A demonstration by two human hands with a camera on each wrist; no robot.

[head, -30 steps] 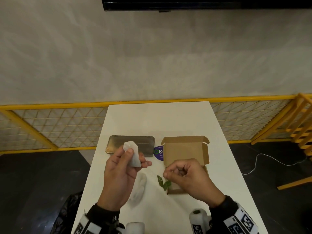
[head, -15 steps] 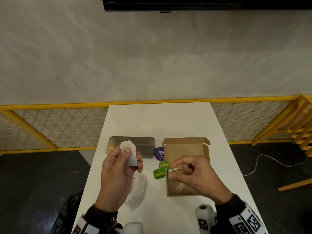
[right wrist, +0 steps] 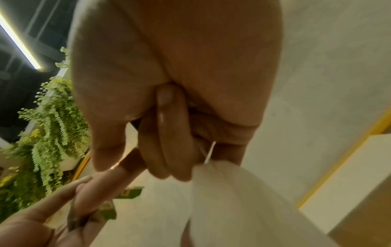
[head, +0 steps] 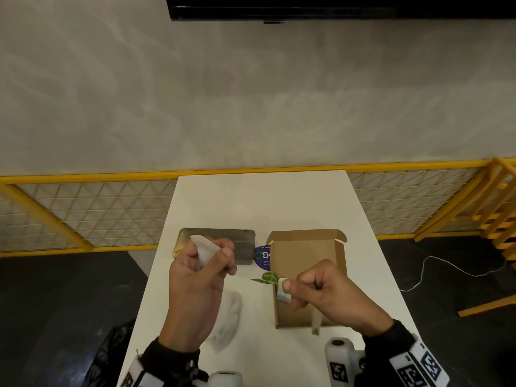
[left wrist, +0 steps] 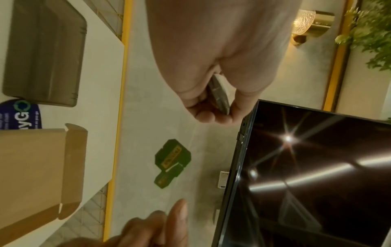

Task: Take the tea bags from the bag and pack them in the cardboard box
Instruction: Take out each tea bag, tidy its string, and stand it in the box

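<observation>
My left hand [head: 220,255] is raised above the table and pinches a white tea bag [head: 205,248] between thumb and fingers; that tea bag [left wrist: 220,93] also shows in the left wrist view. My right hand [head: 287,287] hovers over the open cardboard box [head: 304,247], its fingers curled and pinching a second white tea bag [head: 282,293] by its string [right wrist: 209,153]. Green paper tags [head: 266,277] hang between the two hands. A blurred pale piece [head: 317,322] dangles under the right hand. The silver foil bag [head: 240,244] lies flat behind my left hand.
A crumpled clear wrapper [head: 226,317] lies on the white table [head: 265,202] under my left hand. A purple round label [head: 262,255] sits between foil bag and box. Yellow railings border the table's far end; a black bag [head: 111,356] hangs at the near left.
My right hand lifted and moved right over the box, pulling the green tags up. A white tea bag now shows at its thumb. The left hand rose slightly.
</observation>
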